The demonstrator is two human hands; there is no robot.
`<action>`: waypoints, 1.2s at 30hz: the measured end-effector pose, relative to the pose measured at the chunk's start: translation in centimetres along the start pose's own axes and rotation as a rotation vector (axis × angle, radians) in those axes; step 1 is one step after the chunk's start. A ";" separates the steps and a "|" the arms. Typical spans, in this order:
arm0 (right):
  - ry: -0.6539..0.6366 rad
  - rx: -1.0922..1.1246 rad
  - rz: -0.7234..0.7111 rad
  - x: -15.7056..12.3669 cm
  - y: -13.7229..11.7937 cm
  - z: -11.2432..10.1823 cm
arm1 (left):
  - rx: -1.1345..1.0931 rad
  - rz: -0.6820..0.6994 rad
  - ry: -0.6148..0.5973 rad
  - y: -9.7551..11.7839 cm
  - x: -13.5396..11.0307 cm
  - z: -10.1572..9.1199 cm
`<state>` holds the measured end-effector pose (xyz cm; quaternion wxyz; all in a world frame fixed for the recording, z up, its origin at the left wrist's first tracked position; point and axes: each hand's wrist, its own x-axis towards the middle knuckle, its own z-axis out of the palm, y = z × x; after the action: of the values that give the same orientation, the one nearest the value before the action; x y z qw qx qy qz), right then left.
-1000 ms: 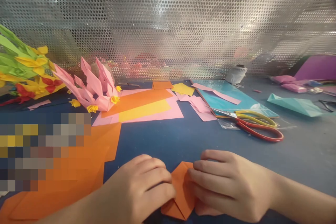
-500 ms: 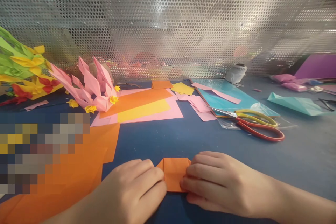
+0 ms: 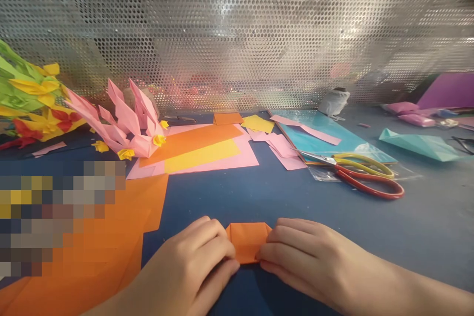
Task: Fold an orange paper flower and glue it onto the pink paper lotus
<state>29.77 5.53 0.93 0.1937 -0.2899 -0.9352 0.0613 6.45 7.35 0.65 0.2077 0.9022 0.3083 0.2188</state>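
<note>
A small folded piece of orange paper point(image 3: 249, 242) lies near the front of the blue table, its upper corners slanted by folds. My left hand point(image 3: 202, 261) grips its left end, thumb at the lower edge and fingers curled over the top. On the right end, my right hand point(image 3: 307, 254) pinches the paper with its fingers pressed together. The lower edge looks slightly raised and bent. Both ends of the paper are hidden under my fingers.
Larger orange sheets point(image 3: 148, 202) lie at left. Behind are pink and yellow sheets point(image 3: 207, 155), a pink folded-paper model point(image 3: 129, 131) and a perforated metal screen point(image 3: 222, 34). Scissors with red and yellow handles point(image 3: 355, 170) rest partly on a blue packet point(image 3: 318, 133). A teal folded paper point(image 3: 418, 145) lies right.
The orange paper's lower edge has come up a little, so the piece looks shorter. My left thumb now shows at its lower left corner. Both hands keep their hold.
</note>
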 end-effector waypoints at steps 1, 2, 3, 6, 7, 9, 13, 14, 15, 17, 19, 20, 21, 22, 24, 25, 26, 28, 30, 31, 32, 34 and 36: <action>0.006 0.022 0.030 -0.1 -0.1 0.0 | 0.011 -0.012 -0.015 0.0 0.0 0.0; 0.015 0.051 0.058 -0.2 -0.2 -0.1 | 0.024 -0.020 -0.019 0.0 -0.1 0.1; 0.026 0.083 0.082 -0.2 -0.2 -0.1 | 0.041 -0.025 -0.015 0.1 -0.1 0.2; 0.037 0.127 0.171 -0.3 -0.4 0.1 | 0.111 -0.037 -0.014 0.2 -0.2 0.5; 0.032 0.127 0.200 -0.3 -0.4 0.2 | 0.132 -0.031 -0.015 0.2 -0.1 0.6; 0.011 0.135 0.268 -0.2 -0.5 0.3 | 0.163 -0.011 -0.016 0.2 0.0 0.7; -0.025 0.170 0.403 0.1 -0.6 0.4 | 0.136 -0.031 -0.009 0.2 0.2 0.6; -0.036 0.172 0.434 0.2 -0.6 0.5 | 0.115 -0.045 -0.010 0.2 0.2 0.5; -0.050 0.172 0.465 0.2 -0.7 0.5 | 0.099 -0.061 -0.014 0.1 0.2 0.5; -0.083 0.164 0.525 0.3 -0.8 0.6 | 0.100 -0.108 -0.032 0.1 0.3 0.4; -0.111 0.148 0.573 0.5 -1.0 0.7 | 0.152 -0.140 -0.044 0.1 0.3 0.5; -0.118 0.144 0.590 0.6 -1.0 0.7 | 0.191 -0.130 -0.029 0.1 0.4 0.5; -0.124 0.142 0.609 0.7 -1.1 0.6 | 0.237 -0.115 -0.017 0.1 0.4 0.6; -0.127 0.147 0.628 0.8 -1.2 0.6 | 0.286 -0.097 -0.006 0.1 0.5 0.7; -0.133 0.165 0.668 1.0 -1.3 0.5 | 0.374 -0.094 -0.011 0.2 0.6 0.9; -0.133 0.172 0.690 1.1 -1.3 0.5 | 0.406 -0.108 -0.023 0.2 0.6 1.0; -0.133 0.181 0.707 1.1 -1.3 0.4 | 0.428 -0.123 -0.036 0.3 0.6 1.0; -0.132 0.203 0.724 1.1 -1.3 0.4 | 0.448 -0.140 -0.045 0.4 0.5 1.1; -0.134 0.222 0.744 1.0 -1.3 0.4 | 0.449 -0.159 -0.059 0.4 0.5 1.1; -0.136 0.231 0.756 0.9 -1.3 0.4 | 0.446 -0.168 -0.070 0.4 0.5 1.1; -0.140 0.239 0.767 0.9 -1.3 0.4 | 0.442 -0.176 -0.078 0.4 0.5 1.0; -0.149 0.246 0.789 1.0 -1.2 0.4 | 0.437 -0.179 -0.082 0.5 0.5 1.0; -0.163 0.250 0.810 1.2 -1.1 0.3 | 0.438 -0.176 -0.080 0.5 0.6 1.0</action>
<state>28.13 5.31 1.33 0.1132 -0.6022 -0.7434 0.2679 7.64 7.14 0.24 0.0371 0.9032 0.4177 0.0920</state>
